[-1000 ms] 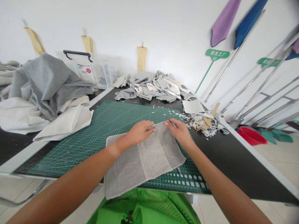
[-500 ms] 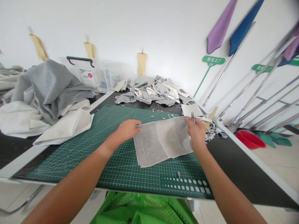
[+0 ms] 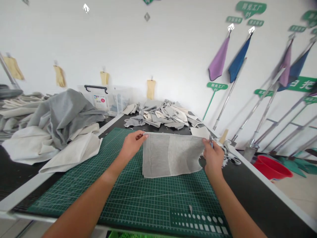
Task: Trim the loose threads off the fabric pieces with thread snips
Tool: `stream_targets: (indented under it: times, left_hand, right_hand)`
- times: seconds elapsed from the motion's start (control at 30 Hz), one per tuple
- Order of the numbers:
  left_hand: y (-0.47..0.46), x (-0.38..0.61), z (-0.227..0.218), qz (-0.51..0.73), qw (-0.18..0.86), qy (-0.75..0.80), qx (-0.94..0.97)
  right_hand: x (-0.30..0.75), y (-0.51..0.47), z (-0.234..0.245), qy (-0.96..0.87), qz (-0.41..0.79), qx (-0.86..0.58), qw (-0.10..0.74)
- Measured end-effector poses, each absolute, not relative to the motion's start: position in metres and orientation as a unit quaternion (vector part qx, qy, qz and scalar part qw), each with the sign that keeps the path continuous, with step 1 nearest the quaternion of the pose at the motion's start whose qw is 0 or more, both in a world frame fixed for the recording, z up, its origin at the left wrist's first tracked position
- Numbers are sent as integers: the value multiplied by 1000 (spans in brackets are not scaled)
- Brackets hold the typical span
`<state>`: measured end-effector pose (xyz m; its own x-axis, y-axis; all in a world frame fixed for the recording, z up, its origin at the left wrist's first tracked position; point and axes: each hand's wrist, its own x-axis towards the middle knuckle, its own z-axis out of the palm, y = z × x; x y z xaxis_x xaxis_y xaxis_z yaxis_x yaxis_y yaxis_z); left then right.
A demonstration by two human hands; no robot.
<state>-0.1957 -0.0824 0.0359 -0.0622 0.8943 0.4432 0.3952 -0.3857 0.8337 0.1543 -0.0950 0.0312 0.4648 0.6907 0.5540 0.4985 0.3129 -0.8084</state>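
A grey rectangular fabric piece with lighter and darker panels hangs lifted over the green cutting mat. My left hand pinches its upper left corner. My right hand grips the upper right corner, and a small pair of metal snips sticks up from that same hand. The cloth's lower edge hangs just above or on the mat; I cannot tell which.
A heap of grey and cream fabric offcuts lies at the back of the black table. Large grey and white cloths pile at the left beside a clear plastic box. Scraps and scissors lie right; a red basin stands on the floor.
Both hands have lifted the grey fabric off the mat and spread it out upright, moving it away from the table's near edge. The camera has tilted upward.
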Motion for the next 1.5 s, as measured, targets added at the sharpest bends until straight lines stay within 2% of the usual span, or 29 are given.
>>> stream_targets:
  times: [0.2, 0.37, 0.77, 0.87, 1.0, 1.23, 1.5]
  left_hand:
    - [-94, -193, 53, 566, 224, 440, 661]
    - [-96, -193, 54, 609, 200, 450, 622]
    - [-108, -192, 62, 652, 105, 498, 562]
    - [-104, -192, 60, 647, 143, 483, 573]
    - [-103, -181, 54, 578, 234, 433, 651]
    - [-125, -143, 39, 440, 228, 341, 799]
    - [-130, -133, 22, 382, 410, 333, 758]
  right_hand:
    - [152, -102, 40, -478, 46, -581, 657]
    - [151, -106, 42, -474, 42, -576, 664]
    - [143, -114, 47, -505, 35, -589, 629]
    - [136, -118, 50, -550, 47, -565, 613]
    - [117, -124, 49, -648, 141, -501, 556]
    - [86, -137, 39, -757, 312, -386, 425]
    - [86, -130, 28, -760, 336, -389, 398]
